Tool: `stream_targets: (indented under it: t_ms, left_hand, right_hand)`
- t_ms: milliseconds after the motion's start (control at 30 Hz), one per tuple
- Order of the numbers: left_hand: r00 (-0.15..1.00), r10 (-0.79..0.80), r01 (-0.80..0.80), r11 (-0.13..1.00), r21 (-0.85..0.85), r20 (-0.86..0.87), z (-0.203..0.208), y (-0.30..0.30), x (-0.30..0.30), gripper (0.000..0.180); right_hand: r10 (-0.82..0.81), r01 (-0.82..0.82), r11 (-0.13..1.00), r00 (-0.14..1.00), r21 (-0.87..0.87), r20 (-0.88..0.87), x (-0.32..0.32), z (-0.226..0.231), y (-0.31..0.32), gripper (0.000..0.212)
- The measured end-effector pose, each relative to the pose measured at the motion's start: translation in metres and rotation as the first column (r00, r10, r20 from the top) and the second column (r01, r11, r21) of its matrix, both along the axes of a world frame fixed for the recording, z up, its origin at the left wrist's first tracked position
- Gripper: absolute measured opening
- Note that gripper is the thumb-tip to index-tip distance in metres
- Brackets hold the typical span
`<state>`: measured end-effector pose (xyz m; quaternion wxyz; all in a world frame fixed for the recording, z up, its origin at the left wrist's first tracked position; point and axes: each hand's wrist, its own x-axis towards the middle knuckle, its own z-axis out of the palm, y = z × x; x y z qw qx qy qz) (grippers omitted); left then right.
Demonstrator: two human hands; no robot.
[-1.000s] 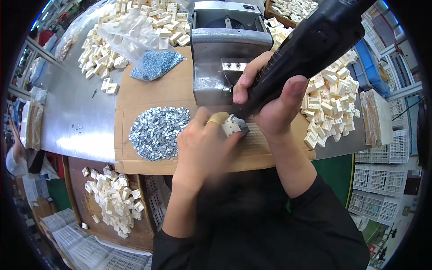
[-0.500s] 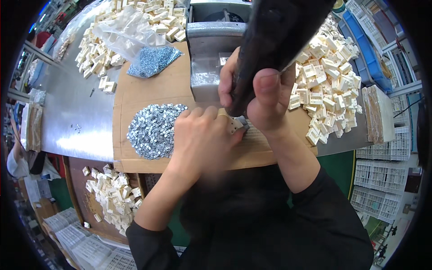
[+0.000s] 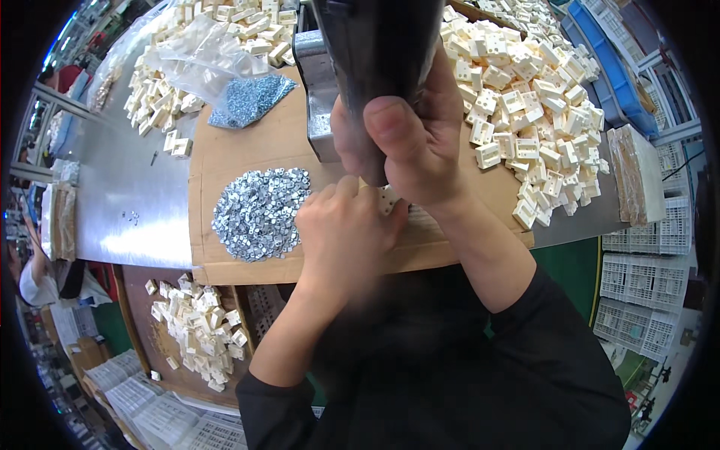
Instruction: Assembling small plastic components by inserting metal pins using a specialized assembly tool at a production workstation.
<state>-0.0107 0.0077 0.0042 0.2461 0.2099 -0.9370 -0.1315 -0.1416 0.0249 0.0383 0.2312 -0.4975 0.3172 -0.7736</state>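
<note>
My right hand point(image 3: 424, 161) is wrapped round a thick black power screwdriver point(image 3: 384, 56), held nearly upright with the thumb along its near side. The tool's lower end comes down just beyond my left knuckles, over a cream plastic block point(image 3: 388, 199); its tip is hidden, so contact cannot be told. My left hand point(image 3: 339, 221) is closed on that block, back of the hand upward, pressing it near the cardboard sheet point(image 3: 247, 154). Only a small part of the block with holes shows. Left of this hand lies a heap of small silvery square nuts point(image 3: 259, 216).
A clear bag of small bluish metal parts point(image 3: 251, 101) lies behind the nuts. A grey metal box point(image 3: 321, 112) stands beyond my hands. Cream blocks are heaped at right point(image 3: 536, 112), far left point(image 3: 161, 90) and in a lower tray point(image 3: 199, 330). A blue bin point(image 3: 611, 71) borders the right.
My right hand and the screwdriver have moved left, and the tool has gone from slanted to nearly upright. My left hand stays on the block. The whole view has shifted slightly.
</note>
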Motion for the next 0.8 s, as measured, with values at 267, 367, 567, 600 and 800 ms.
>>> stream_targets:
  t_ms: [267,367,567,600,800]
  left_hand:
    - [0.998,0.042,-0.041,0.999,-0.028,0.04,0.005,0.013,-0.001,0.034]
    - [0.997,0.043,-0.041,0.999,-0.023,0.063,0.004,0.011,-0.005,0.031]
    - [0.994,0.065,-0.057,0.994,-0.094,0.085,-0.021,0.0,0.001,0.034]
    - [0.993,0.068,-0.058,0.993,-0.106,0.101,-0.022,-0.001,0.0,0.033]
    - [0.994,0.017,-0.028,0.994,-0.104,-0.104,0.0,-0.002,0.009,0.025]
  right_hand:
    - [-0.114,0.114,0.993,0.993,-0.027,0.007,0.004,0.006,0.007,0.06]
    - [-0.177,0.177,0.984,0.984,0.023,-0.014,0.002,0.005,0.003,0.06]
    - [-0.307,0.294,0.952,0.899,-0.089,-0.314,-0.006,0.012,0.019,0.071]
    - [-0.291,0.262,0.956,0.9,-0.129,-0.324,-0.009,0.012,0.02,0.079]
    - [-0.286,0.324,0.94,0.917,0.105,-0.277,-0.033,0.033,0.106,0.072]
